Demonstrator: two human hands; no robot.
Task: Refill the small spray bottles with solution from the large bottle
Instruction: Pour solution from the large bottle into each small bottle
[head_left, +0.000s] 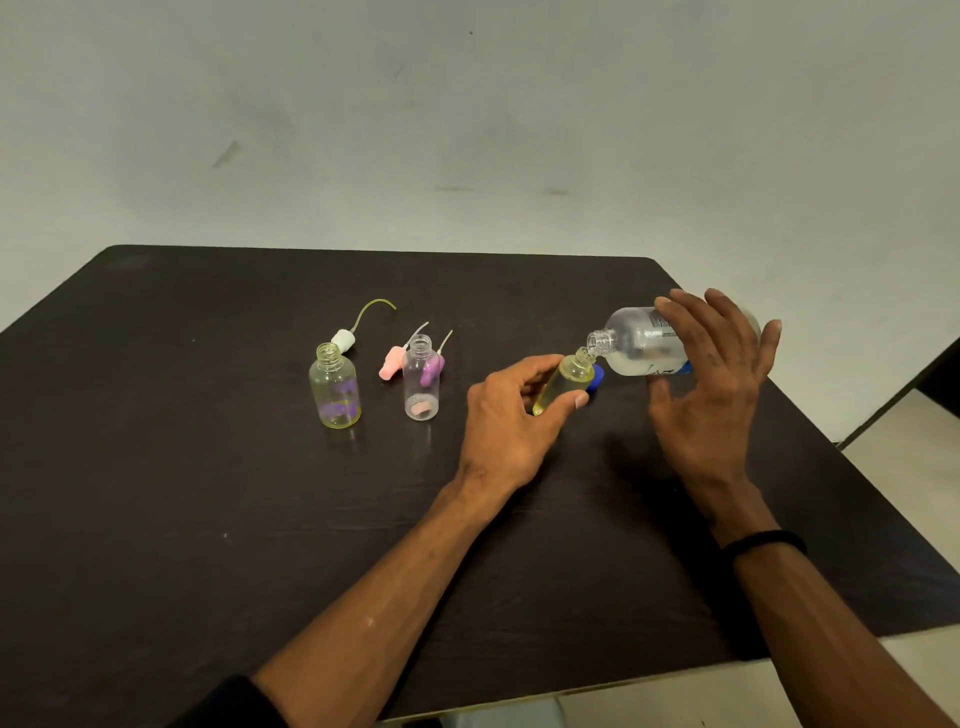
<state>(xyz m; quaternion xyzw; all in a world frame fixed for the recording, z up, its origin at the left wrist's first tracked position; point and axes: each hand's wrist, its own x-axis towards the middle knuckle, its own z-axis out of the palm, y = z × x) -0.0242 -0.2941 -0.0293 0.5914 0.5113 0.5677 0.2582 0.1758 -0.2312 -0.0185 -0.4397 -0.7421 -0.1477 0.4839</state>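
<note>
Pouring was in progress over the dark table (208, 519); the left hand (511, 415) gripped a small yellow-tinted bottle (566, 379), fingers and thumb curled round its body, the bottle tilted with its open neck up and to the right; the right hand (711, 374) held the large clear bottle (639, 340) nearly on its side, fingers spread over the top of it and thumb below, its threaded mouth touching or just above the small bottle's neck; whether liquid was passing could not be told. The large bottle showed clear liquid along its lower side and a printed label partly hidden by the fingers; a blue cap (597, 378) lay on the table just behind the small bottle. A black band (763, 540) sat on the right wrist.

To the left, well apart from the hands, two more small bottles stood upright and uncapped; the yellowish bottle (335, 387) with purple markings stood farthest left, a little liquid at its base; the clear bottle (421, 379) stood right of it, something pink showing at its bottom. A white spray head (344, 340) with a curved tube lay just behind the yellowish bottle; a pink spray head (390, 362) lay between the two bottles; a purple spray head (434, 370) lay just behind the clear bottle, partly seen through it. A pale wall (467, 130) rose behind the table.
</note>
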